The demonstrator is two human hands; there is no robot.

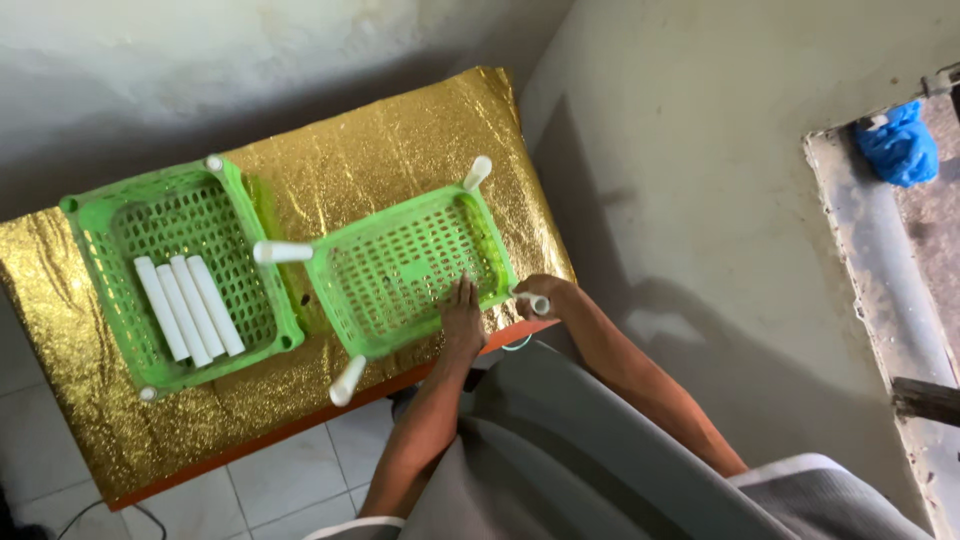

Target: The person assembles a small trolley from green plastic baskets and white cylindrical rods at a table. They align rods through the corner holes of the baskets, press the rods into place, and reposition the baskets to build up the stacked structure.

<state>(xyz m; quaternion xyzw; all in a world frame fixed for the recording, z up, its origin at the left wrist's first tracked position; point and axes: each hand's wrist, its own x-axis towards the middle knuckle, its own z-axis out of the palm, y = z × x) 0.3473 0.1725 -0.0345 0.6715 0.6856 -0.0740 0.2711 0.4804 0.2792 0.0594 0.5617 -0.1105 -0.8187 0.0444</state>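
Note:
A green perforated plastic basket [400, 262] lies on the gold-covered table [400, 150] with white tube legs sticking out of its corners. My left hand [462, 312] rests flat inside it, near its front edge. At the basket's near right corner, my right hand [540, 295] is closed around a white tube leg [534, 300]. Other white legs [283, 252] project at the left, the front [347, 381] and the far corner [477, 172]. A second green basket [110, 250] sits to the left and holds several loose white tubes [188, 308].
The table has an orange edge [300, 425] and stands against a pale wall. White floor tiles [280, 490] lie below it. A blue plastic bag [902, 146] sits at the upper right beside a concrete ledge. A thin light-green ring [517, 345] hangs at the table edge.

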